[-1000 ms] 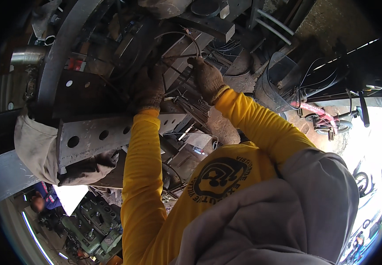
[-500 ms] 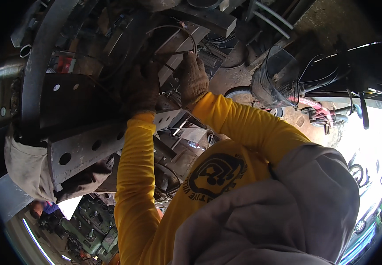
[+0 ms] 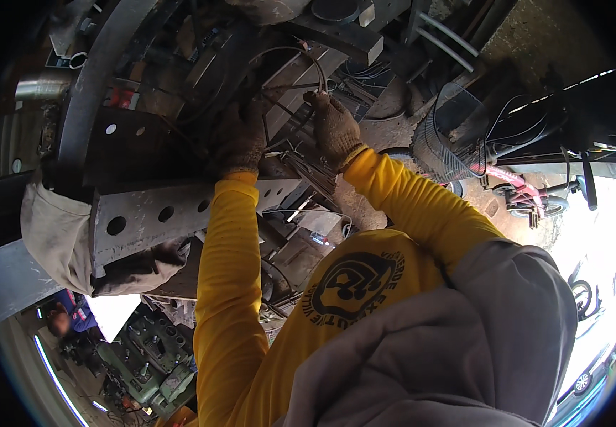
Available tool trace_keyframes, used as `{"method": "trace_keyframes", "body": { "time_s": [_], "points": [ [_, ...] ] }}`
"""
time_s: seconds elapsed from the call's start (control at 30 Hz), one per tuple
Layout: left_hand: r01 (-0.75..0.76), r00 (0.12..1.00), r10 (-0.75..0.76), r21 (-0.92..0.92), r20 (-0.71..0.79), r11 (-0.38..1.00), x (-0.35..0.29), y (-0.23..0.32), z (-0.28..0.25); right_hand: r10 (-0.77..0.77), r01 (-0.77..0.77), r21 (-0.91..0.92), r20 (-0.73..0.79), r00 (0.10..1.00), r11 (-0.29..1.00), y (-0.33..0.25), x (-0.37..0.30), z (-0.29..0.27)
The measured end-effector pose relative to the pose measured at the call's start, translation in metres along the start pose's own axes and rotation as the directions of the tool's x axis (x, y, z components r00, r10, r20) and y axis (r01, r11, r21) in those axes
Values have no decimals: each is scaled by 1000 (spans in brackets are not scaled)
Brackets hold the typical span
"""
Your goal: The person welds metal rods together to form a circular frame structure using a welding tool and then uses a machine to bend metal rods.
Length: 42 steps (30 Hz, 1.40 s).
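In a brown knitted glove, my right hand (image 3: 335, 129) is closed, its fingertips pinched at the end of a thin curved cable (image 3: 316, 62). The cable arcs up and leftward over a steel beam. My left hand (image 3: 239, 136), gloved alike, is in deep shadow above a long steel bar with round holes (image 3: 144, 217). Its fingers blend into the dark, so I cannot make out their shape or any hold. Between the hands, thin dark rods (image 3: 288, 87) cross in front of the beam.
A grey cloth (image 3: 55, 231) drapes over the bar's left end. A wire mesh basket (image 3: 450, 135) and a red bicycle (image 3: 518, 186) are to the right. Green machinery (image 3: 148, 366) stands at the lower left, near another person (image 3: 73, 313). Heavy steel pieces (image 3: 343, 39) lie at the top.
The whole view has shifted, with the scene sliding slightly right and down. My right hand is a little farther from my left, still at the cable's end.
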<state>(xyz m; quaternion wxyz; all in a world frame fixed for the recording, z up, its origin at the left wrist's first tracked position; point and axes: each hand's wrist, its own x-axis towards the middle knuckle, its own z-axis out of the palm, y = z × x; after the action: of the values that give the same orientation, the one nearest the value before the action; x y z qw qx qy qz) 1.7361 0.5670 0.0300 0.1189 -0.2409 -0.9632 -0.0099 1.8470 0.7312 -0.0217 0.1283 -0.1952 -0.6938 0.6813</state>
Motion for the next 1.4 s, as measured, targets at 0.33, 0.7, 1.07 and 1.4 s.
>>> {"method": "trace_keyframes", "body": {
  "time_s": [0.33, 0.7, 1.07, 1.4],
  "points": [
    [207, 975, -182, -216, 129, 954, -2, 24, -31, 433, -249, 708, -88, 897, 660, -53, -15, 32],
    [67, 954, -140, -266, -267, 962, -13, 31, -49, 277, -123, 488, -257, 926, 864, -33, -21, 20],
    [4, 999, -30, -620, -33, 785, -104, 115, -118, -646, 661, -40, 177, 743, 749, -38, -102, -55],
    [-362, 869, 380, 117, -316, 925, -105, 130, -158, -358, 498, -167, 511, 782, 851, -58, -87, -114]
  ]
}}
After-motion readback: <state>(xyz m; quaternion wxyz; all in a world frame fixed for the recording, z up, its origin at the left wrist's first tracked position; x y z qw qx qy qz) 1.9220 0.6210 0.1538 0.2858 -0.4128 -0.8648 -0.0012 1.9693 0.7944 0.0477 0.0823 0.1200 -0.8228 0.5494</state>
